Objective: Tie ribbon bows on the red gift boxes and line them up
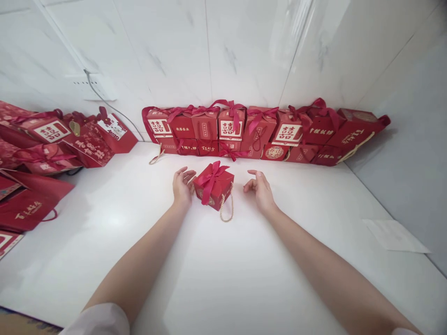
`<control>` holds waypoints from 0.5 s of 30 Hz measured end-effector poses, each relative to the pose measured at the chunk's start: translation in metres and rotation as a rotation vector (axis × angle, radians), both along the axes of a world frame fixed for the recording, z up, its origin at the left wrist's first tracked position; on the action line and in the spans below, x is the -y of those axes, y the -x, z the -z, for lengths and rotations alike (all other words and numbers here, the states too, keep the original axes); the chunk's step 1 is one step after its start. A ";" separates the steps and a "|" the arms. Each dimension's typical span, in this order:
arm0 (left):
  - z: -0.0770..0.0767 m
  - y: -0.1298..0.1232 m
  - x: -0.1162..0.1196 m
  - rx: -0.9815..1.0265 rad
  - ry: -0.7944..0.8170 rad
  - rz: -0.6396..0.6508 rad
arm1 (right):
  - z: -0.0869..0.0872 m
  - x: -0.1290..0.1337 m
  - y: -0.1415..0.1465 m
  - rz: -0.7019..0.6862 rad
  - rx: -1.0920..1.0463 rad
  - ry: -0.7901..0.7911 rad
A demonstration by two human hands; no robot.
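Observation:
A red gift box (222, 185) with a ribbon bow on top and a twisted cream cord handle sits on the white table between my two hands. Its cord hangs down the near side onto the tabletop. Just left of the box is my left hand (183, 185), fingers apart and curved toward it; whether the fingertips touch the box I cannot tell. On the other side, a short gap from the box, my right hand (260, 190) holds nothing, with its index finger stretched out and the other fingers loosely bent.
Stacked red gift boxes (207, 125) with bows form a row against the marbled wall. More red boxes and bags (49, 160) crowd the left side. A grey cable (104, 100) runs from a wall socket. A white sheet (394, 235) lies at the right edge.

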State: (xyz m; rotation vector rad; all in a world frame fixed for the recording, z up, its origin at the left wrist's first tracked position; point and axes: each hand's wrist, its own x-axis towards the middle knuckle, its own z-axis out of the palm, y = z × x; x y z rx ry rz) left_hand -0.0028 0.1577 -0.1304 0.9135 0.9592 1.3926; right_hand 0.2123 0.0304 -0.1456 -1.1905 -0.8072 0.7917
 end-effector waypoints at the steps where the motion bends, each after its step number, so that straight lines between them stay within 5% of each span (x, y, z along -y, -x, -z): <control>1: 0.000 0.001 -0.001 -0.015 -0.011 0.003 | 0.000 -0.001 0.000 -0.004 -0.003 -0.001; 7: -0.004 -0.001 0.002 -0.144 -0.094 0.077 | 0.001 -0.003 -0.002 -0.053 -0.024 -0.010; 10: -0.007 0.002 0.001 -0.245 -0.124 0.080 | -0.004 0.001 -0.001 -0.211 0.010 -0.026; 13: -0.021 0.013 -0.007 -0.355 -0.153 -0.007 | -0.007 0.004 -0.001 -0.429 0.001 -0.036; 15: -0.040 0.021 -0.012 -0.423 -0.195 -0.054 | -0.007 0.004 -0.003 -0.445 -0.082 -0.020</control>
